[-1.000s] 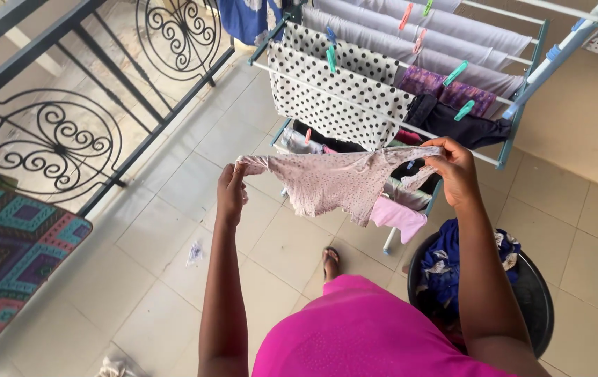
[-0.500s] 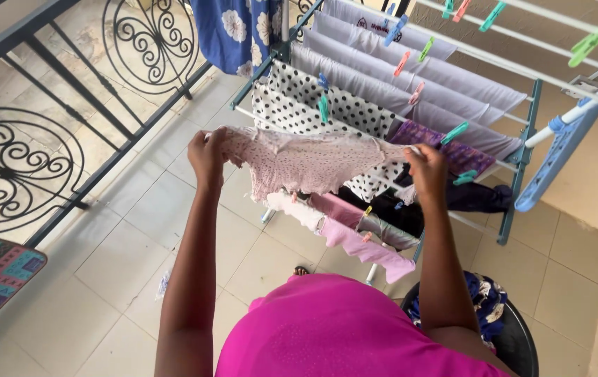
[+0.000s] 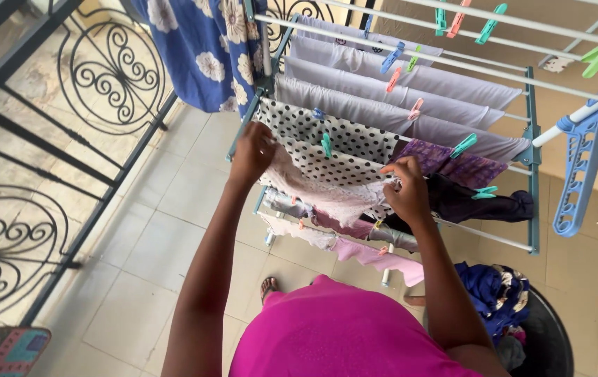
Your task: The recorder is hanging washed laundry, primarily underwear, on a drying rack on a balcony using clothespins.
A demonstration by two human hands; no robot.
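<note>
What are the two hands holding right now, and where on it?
Both hold one pale pink speckled garment at the drying rack: the left hand pinches its left end, the right hand its right end, the cloth sagging between them.

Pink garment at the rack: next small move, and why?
Probably lower the pink garment over the rail in front of the polka-dot cloth and let it drape. Both the left hand and right hand hold its ends stretched against the drying rack, and no peg sits on it yet.
</note>
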